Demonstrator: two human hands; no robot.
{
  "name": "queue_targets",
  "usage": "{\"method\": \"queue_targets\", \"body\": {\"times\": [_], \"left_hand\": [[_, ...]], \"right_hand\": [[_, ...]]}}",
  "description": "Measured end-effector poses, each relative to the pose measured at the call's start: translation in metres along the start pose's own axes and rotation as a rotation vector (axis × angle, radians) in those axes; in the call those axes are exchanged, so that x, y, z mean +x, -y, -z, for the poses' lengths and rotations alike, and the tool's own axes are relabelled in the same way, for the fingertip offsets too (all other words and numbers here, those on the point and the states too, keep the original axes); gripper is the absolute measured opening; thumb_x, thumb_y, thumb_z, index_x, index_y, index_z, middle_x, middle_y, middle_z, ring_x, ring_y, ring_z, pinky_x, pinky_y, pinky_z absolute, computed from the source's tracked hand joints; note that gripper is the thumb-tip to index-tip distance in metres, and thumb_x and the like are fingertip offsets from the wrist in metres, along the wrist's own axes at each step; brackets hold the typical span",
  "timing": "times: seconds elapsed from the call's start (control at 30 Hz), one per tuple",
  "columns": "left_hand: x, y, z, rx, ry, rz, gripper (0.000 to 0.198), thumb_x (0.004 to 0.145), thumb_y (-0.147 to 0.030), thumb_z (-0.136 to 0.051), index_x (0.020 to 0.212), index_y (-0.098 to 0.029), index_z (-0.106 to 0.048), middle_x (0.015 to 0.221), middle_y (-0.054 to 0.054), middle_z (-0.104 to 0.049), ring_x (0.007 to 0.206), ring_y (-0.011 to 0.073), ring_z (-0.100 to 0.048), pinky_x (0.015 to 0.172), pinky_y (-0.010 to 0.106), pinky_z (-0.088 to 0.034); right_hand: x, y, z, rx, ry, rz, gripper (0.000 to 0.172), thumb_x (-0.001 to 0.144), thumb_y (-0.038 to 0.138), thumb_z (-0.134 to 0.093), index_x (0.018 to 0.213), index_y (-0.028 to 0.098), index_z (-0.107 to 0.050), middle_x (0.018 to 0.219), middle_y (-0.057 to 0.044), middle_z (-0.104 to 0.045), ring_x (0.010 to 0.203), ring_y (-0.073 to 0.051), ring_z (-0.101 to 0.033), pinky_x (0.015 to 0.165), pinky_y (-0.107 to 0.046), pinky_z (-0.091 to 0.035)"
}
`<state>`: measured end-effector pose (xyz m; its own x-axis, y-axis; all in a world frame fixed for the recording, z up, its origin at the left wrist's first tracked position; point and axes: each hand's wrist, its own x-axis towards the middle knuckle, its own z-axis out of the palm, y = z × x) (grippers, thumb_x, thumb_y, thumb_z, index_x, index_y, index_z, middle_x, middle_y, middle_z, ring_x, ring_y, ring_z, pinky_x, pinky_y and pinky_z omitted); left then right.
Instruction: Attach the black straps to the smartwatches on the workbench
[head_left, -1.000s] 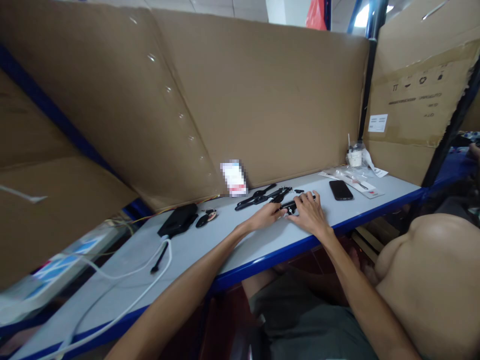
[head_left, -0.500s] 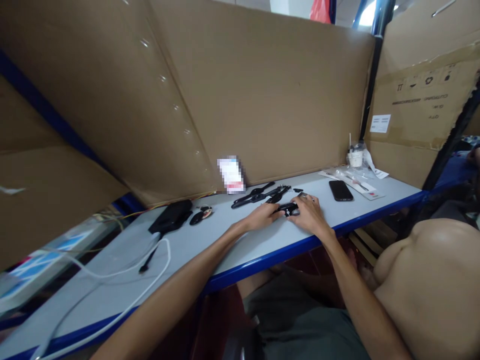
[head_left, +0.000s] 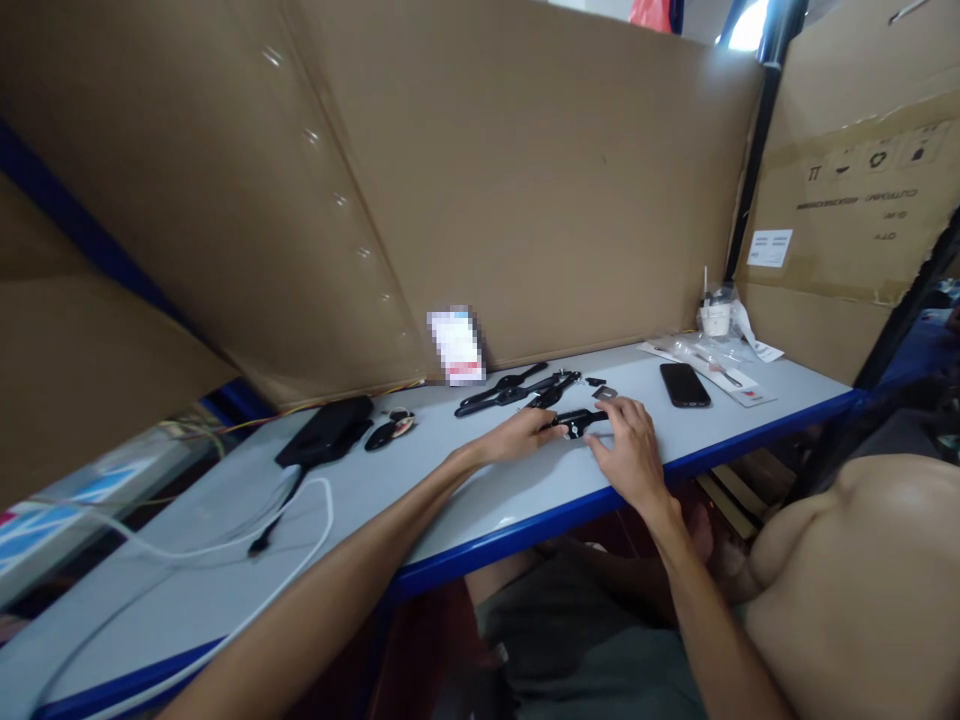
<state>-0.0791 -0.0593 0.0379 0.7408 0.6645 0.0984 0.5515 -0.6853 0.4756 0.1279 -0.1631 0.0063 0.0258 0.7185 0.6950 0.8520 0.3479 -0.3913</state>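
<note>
A black smartwatch [head_left: 576, 428] with its strap laid out sideways is on or just above the grey tabletop, near the front edge. My left hand [head_left: 517, 437] is closed on its left end, thumb and fingers pinching the strap. At the right end, my right hand [head_left: 631, 450] is open, its thumb below the strap and its fingertips above, touching or very near it. Behind them lie more black watches with straps [head_left: 495, 395], and another strap [head_left: 553, 392] sits just beyond my left fingers. Near my right fingertips is a small grey square piece [head_left: 604, 393].
A black phone [head_left: 684, 385] lies to the right, before clear plastic packaging [head_left: 705, 358] and a cup [head_left: 716, 318]. A lit phone [head_left: 457, 347] leans on the cardboard wall [head_left: 540, 200]. Leftward are a black case [head_left: 322, 432], a key fob [head_left: 380, 435] and a white cable [head_left: 326, 510].
My right hand has drawn back to the right and its fingers have spread from the watch, showing more of the strap and the grey square piece. My left hand keeps its hold.
</note>
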Motion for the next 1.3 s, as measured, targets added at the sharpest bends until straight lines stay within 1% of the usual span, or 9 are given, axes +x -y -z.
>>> {"method": "queue_targets", "body": {"times": [0.13, 0.23, 0.3, 0.53, 0.73, 0.87, 1.03, 1.17, 1.3], "left_hand": [[0.000, -0.001, 0.002, -0.039, -0.001, -0.011, 0.056, 0.093, -0.068, -0.048, 0.071, -0.017, -0.054, 0.060, -0.003, -0.042, 0.059, 0.0111, -0.033, 0.055, 0.026, -0.024], [0.002, -0.003, 0.000, -0.033, 0.041, -0.020, 0.060, 0.089, -0.072, -0.050, 0.070, -0.015, -0.058, 0.059, -0.002, -0.043, 0.058, 0.0108, -0.033, 0.054, 0.026, -0.024], [0.003, -0.005, -0.001, -0.028, 0.046, -0.010, 0.062, 0.089, -0.074, -0.049, 0.067, -0.016, -0.057, 0.057, -0.002, -0.043, 0.057, 0.0109, -0.033, 0.054, 0.026, -0.023], [0.000, -0.020, 0.000, -0.117, 0.044, -0.017, 0.063, 0.090, -0.075, -0.050, 0.064, -0.017, -0.052, 0.056, -0.003, -0.043, 0.055, 0.0102, -0.034, 0.052, 0.025, -0.026], [-0.005, -0.033, 0.004, -0.186, 0.046, 0.018, 0.064, 0.089, -0.077, -0.050, 0.065, -0.018, -0.050, 0.055, -0.003, -0.042, 0.053, 0.0098, -0.033, 0.051, 0.025, -0.026], [-0.010, -0.041, 0.004, -0.207, 0.092, 0.047, 0.066, 0.088, -0.082, -0.047, 0.066, -0.019, -0.049, 0.054, -0.004, -0.039, 0.052, 0.0094, -0.031, 0.050, 0.025, -0.023], [-0.016, -0.048, 0.005, -0.223, 0.122, 0.041, 0.066, 0.089, -0.081, -0.046, 0.068, -0.019, -0.050, 0.054, -0.005, -0.038, 0.051, 0.0094, -0.031, 0.049, 0.025, -0.023], [-0.018, -0.054, 0.005, -0.163, 0.092, 0.026, 0.060, 0.094, -0.073, -0.045, 0.069, -0.018, -0.053, 0.055, -0.005, -0.037, 0.052, 0.0097, -0.030, 0.051, 0.025, -0.023], [-0.021, -0.061, 0.004, 0.068, -0.050, 0.007, 0.047, 0.099, -0.054, -0.045, 0.070, -0.018, -0.054, 0.057, -0.003, -0.043, 0.054, 0.0112, -0.033, 0.055, 0.027, -0.023]], "right_hand": [[0.002, 0.004, 0.003, -0.079, 0.096, 0.060, 0.051, 0.091, 0.035, -0.075, 0.137, 0.018, -0.062, 0.133, -0.016, -0.065, 0.129, -0.033, -0.053, 0.116, -0.053, -0.037], [0.002, 0.003, 0.001, -0.184, 0.200, 0.054, 0.043, 0.092, 0.044, -0.074, 0.124, 0.015, -0.069, 0.118, -0.016, -0.071, 0.119, -0.032, -0.058, 0.116, -0.052, -0.036], [0.002, 0.003, 0.001, -0.235, 0.233, 0.043, 0.039, 0.094, 0.049, -0.071, 0.114, 0.015, -0.071, 0.111, -0.015, -0.072, 0.113, -0.031, -0.060, 0.114, -0.050, -0.036], [-0.001, 0.003, 0.001, -0.283, 0.095, 0.105, 0.040, 0.096, 0.054, -0.067, 0.106, 0.015, -0.069, 0.103, -0.014, -0.071, 0.107, -0.031, -0.059, 0.107, -0.049, -0.039], [-0.003, 0.000, -0.001, -0.254, -0.044, 0.115, 0.042, 0.094, 0.059, -0.068, 0.109, 0.019, -0.071, 0.105, -0.013, -0.069, 0.109, -0.032, -0.056, 0.112, -0.053, -0.032], [-0.004, -0.005, 0.000, -0.233, -0.038, 0.169, 0.043, 0.095, 0.060, -0.067, 0.107, 0.018, -0.071, 0.104, -0.013, -0.069, 0.106, -0.031, -0.056, 0.102, -0.048, -0.037], [-0.005, -0.009, 0.004, -0.229, -0.039, 0.215, 0.045, 0.094, 0.061, -0.068, 0.105, 0.018, -0.071, 0.102, -0.013, -0.069, 0.105, -0.030, -0.056, 0.097, -0.045, -0.036], [-0.006, -0.007, 0.005, -0.236, -0.060, 0.220, 0.044, 0.093, 0.061, -0.069, 0.105, 0.018, -0.070, 0.101, -0.012, -0.068, 0.103, -0.030, -0.056, 0.096, -0.044, -0.036], [-0.008, -0.005, 0.005, -0.251, -0.113, 0.198, 0.045, 0.093, 0.061, -0.069, 0.106, 0.017, -0.070, 0.098, -0.011, -0.068, 0.100, -0.029, -0.056, 0.098, -0.044, -0.035]]}}
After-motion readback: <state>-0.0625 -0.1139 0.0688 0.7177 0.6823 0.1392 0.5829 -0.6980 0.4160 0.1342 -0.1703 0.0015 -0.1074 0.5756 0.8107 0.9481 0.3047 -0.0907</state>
